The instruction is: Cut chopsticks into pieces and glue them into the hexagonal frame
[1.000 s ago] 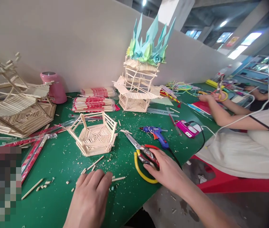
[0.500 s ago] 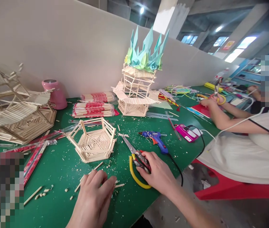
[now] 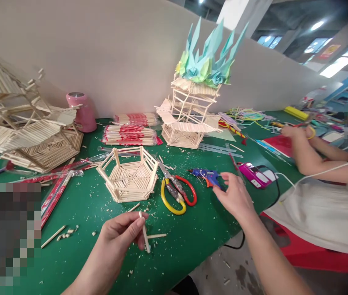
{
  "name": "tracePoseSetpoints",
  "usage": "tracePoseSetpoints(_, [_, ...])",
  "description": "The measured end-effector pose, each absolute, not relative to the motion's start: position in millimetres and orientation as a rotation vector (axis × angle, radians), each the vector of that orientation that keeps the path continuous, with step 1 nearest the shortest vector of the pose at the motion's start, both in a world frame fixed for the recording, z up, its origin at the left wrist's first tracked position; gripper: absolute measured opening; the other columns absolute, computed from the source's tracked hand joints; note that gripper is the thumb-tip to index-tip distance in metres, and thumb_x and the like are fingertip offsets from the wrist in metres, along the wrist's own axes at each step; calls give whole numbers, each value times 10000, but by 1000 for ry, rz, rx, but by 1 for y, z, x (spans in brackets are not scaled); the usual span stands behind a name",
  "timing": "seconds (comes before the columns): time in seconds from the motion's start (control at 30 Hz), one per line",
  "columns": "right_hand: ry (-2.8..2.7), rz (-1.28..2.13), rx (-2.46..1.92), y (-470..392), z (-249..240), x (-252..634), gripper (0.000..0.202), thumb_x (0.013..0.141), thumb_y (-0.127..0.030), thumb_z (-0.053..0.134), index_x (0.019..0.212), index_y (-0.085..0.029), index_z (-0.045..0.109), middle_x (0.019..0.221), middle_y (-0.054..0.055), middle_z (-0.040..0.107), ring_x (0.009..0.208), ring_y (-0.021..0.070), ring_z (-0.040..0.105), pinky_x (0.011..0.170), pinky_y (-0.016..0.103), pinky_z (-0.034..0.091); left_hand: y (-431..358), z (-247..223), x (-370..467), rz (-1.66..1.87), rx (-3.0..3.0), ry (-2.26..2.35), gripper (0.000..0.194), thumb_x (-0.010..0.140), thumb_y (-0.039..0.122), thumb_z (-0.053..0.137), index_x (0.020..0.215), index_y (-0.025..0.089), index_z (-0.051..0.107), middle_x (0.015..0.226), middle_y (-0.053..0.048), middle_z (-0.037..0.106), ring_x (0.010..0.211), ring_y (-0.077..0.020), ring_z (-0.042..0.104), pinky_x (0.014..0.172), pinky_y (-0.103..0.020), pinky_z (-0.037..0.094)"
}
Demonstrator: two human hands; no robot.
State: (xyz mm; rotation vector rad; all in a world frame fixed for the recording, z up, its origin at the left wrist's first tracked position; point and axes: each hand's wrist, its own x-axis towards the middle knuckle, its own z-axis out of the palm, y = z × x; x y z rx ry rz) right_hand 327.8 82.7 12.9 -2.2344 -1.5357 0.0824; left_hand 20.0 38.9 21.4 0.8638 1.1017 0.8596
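Pinching stick (image 3: 145,237) | left fingers (image 3: 135,228) | axis slanted steeply | lower end rightward

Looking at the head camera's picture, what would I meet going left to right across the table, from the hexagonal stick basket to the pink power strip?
Hexagonal stick basket → scissors → blue glue gun → right hand → pink power strip.

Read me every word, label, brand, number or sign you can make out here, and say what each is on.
No text can be read.
Background sign, upper right: too blurred.
Red-marked stick packets: any print is too small.
Blue glue gun: no legible marking.
Pink power strip: no legible marking.
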Motion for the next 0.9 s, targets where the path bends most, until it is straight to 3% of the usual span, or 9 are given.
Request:
tracePoseSetpoints(0.13, [-1404,287,-2366,87,1,345,295,597,-292,584,868,-176,571,799,99,626,638,243,574,599,356,428,39,17,16,912,517,973,305,626,436,775,660,141,705,468,14,586,463,-71,483,532,-197,400])
tracePoseSetpoints(0.27, [-1279,445,-2354,89,1,349,127,583,-327,586,650,-222,562,509,17,531,524,226,514,517,331,363,40,12,14,976,386,931,295,583,372,819,706,121,727,507,7,606,470,-63,513,526,-179,417])
tracePoseSetpoints(0.5, [-1122,794,-1941,59,31,327,305,693,-509,551,781,-217,532,690,8,578,597,172,544,534,286,446,41,8,12,1003,354,923,250,598,344,816,695,135,719,631,-13,669,495,-57,548,544,-170,442])
tracePoseSetpoints(0.6, [-1090,995,-1693,39,43,311,257,735,-449,651,831,-226,566,695,-14,562,590,138,510,529,244,436,38,6,10,1004,457,916,217,696,356,745,740,148,706,784,-40,715,469,-50,554,525,-183,442])
tracePoseSetpoints(0.67, [-1206,1069,-1606,27,45,302,198,805,-411,613,883,-232,575,690,-15,571,577,126,497,535,235,438,36,4,9,1008,573,927,190,770,354,676,771,164,694,819,-37,722,465,-52,563,530,-191,447])
tracePoseSetpoints(0.8, [-1501,1170,-1511,12,46,281,148,874,-365,542,860,-223,579,612,-4,575,553,138,519,509,237,449,31,-1,7,1074,882,1053,138,821,286,609,791,177,689,603,4,680,558,-101,619,634,-220,497])
tracePoseSetpoints(0.9, [-1535,1207,-1522,9,49,259,182,869,-400,544,824,-228,584,648,10,599,557,143,535,513,247,476,29,-5,5,1171,1175,1181,88,806,208,606,806,177,688,533,19,632,582,-122,629,603,-219,509])
